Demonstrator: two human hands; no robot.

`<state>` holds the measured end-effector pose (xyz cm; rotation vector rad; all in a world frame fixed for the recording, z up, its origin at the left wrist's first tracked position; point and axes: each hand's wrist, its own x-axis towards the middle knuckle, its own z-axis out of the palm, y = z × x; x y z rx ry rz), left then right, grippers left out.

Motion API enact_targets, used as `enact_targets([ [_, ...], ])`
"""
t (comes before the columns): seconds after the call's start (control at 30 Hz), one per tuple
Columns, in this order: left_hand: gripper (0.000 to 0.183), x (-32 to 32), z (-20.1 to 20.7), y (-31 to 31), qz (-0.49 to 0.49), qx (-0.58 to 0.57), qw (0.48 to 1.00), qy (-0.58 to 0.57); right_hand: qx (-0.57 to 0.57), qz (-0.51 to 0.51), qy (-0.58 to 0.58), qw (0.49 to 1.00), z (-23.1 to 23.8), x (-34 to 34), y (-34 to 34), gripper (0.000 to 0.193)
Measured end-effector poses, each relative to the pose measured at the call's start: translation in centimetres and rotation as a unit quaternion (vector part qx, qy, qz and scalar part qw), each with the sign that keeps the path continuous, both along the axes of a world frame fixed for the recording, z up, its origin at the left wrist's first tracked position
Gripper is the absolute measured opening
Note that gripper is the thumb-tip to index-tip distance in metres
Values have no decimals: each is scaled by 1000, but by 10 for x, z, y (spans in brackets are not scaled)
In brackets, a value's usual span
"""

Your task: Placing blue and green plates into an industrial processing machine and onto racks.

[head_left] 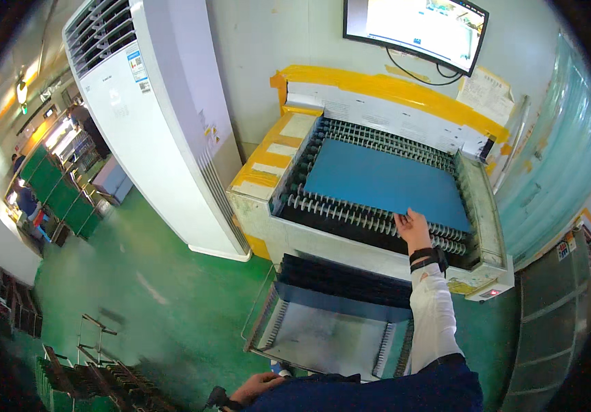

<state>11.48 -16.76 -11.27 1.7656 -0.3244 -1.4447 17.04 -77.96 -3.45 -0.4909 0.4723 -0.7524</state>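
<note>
A flat blue panel (385, 180) lies on the rows of toothed rollers (350, 211) of a conveyor machine. My right hand (413, 229) is at the panel's near edge, its fingers bent around that edge; their undersides are hidden. A dark band circles that wrist below a white sleeve. Down at the lower edge, close to my body, my left hand (258, 386) has its fingers curled together, and whatever may be inside them is hidden. Between my arms and the machine stands a rack (330, 329) with several dark panels (343, 281) upright in its far part.
A tall white air conditioner (155, 130) stands left of the machine. Above hangs a screen (415, 27). Dark metal racks (96, 378) stand at the lower left, and a grey panelled unit (549, 329) is at the right. People work at far left benches.
</note>
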Motion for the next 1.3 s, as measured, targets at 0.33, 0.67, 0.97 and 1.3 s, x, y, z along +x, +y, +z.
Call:
enact_targets([
  [0.33,49,-17,-12,-10,49,65,997,-1,-239,119,272,924,30,24,-18,22],
  [0.67,46,6,-38,-35,89,50,992,-67,-736,-37,516,435,6,40,-26,45],
  [0.97,32,-51,-141,85,292,192,937,-1,-731,-44,538,419,1,65,-71,46],
  [1.3,46,-105,-94,73,217,260,923,-182,-744,45,534,400,14,84,-82,43],
])
